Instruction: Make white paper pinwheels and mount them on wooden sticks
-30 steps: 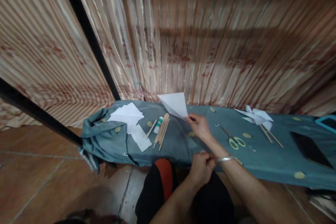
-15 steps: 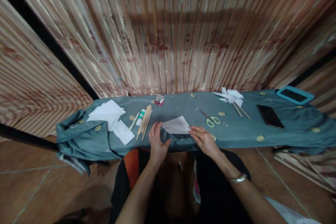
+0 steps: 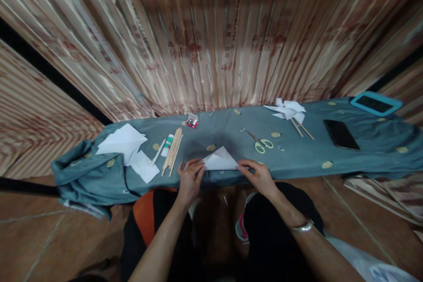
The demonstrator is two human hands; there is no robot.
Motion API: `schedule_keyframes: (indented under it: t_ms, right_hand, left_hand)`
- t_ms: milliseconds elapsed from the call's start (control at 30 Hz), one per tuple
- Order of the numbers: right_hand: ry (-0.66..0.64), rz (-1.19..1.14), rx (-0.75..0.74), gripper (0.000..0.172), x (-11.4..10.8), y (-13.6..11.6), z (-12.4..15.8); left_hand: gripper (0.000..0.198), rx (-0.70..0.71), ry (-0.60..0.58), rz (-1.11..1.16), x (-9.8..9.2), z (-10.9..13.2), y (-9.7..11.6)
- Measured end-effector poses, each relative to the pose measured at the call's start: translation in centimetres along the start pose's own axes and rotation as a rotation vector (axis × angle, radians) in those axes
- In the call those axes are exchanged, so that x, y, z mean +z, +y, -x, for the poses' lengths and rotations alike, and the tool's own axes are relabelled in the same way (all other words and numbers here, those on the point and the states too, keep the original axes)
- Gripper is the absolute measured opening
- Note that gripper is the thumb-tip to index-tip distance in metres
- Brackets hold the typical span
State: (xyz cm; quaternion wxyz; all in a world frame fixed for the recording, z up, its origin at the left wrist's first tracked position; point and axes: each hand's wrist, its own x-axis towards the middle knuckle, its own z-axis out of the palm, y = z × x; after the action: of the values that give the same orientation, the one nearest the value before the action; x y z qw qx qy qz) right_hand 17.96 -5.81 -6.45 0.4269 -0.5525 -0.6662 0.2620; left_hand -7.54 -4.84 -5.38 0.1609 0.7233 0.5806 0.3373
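A white sheet of paper (image 3: 220,159), folded into a triangle with its peak pointing away from me, is at the near edge of the cloth-covered table. My left hand (image 3: 191,179) pinches its left corner between thumb and fingers. At the right corner, my right hand (image 3: 258,176) pinches the paper the same way. Green-handled scissors (image 3: 261,142) lie beyond my right hand. To the left of my left hand are a bundle of thin wooden sticks (image 3: 172,151), a glue stick (image 3: 167,145) and a white pen-like stick (image 3: 158,153).
White paper sheets (image 3: 120,141) lie at the left. A small red-and-white box (image 3: 192,120) stands at the back. Paper pinwheels (image 3: 288,109) on sticks, a black phone (image 3: 341,134) and a blue-framed tablet (image 3: 376,102) are at the right. A striped curtain (image 3: 211,44) hangs behind the table.
My left hand has moved in to grip the paper's left corner; before, its fingers were spread beside it. The paper now shows a triangle shape. The whole view has shifted slightly.
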Motion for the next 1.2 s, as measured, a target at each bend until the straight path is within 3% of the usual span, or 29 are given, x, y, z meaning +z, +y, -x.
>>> schedule_keyframes:
  t_ms: [333, 533, 600, 700, 767, 867, 1000, 1200]
  right_hand:
    - [0.09, -0.012, 0.021, 0.024, 0.3, -0.4, -1.3]
    - [0.025, -0.014, 0.069, 0.023, 1.5, 0.0, -2.1]
    - [0.034, 0.03, 0.092, 0.023, 1.9, 0.3, -2.2]
    - [0.049, 0.092, 0.117, 0.023, 2.2, 0.5, -2.3]
    - [0.059, 0.125, 0.124, 0.024, 2.3, 0.5, -2.4]
    - [0.082, 0.171, 0.115, 0.026, 2.5, 0.5, -2.5]
    - [0.104, 0.216, 0.105, 0.024, 2.7, 0.6, -2.6]
    - [0.129, 0.277, 0.104, 0.021, 3.0, 0.4, -2.9]
  left_hand:
    - [0.02, 0.023, -0.059, -0.011, 0.4, -0.7, 0.7]
    - [0.021, 0.058, -0.069, -0.04, 0.9, -1.0, 0.7]
    - [0.025, 0.111, 0.005, -0.082, 0.8, -0.8, 1.1]
    - [0.034, 0.299, 0.064, -0.188, 0.9, 0.1, 2.3]
    - [0.037, 0.426, -0.013, -0.243, 1.2, 1.0, 3.1]
    - [0.043, 0.485, -0.151, -0.307, 1.9, 2.4, 3.8]
    - [0.055, 0.439, -0.25, -0.371, 2.2, 3.4, 3.5]
    - [0.063, 0.368, -0.284, -0.42, 2.0, 3.4, 2.6]
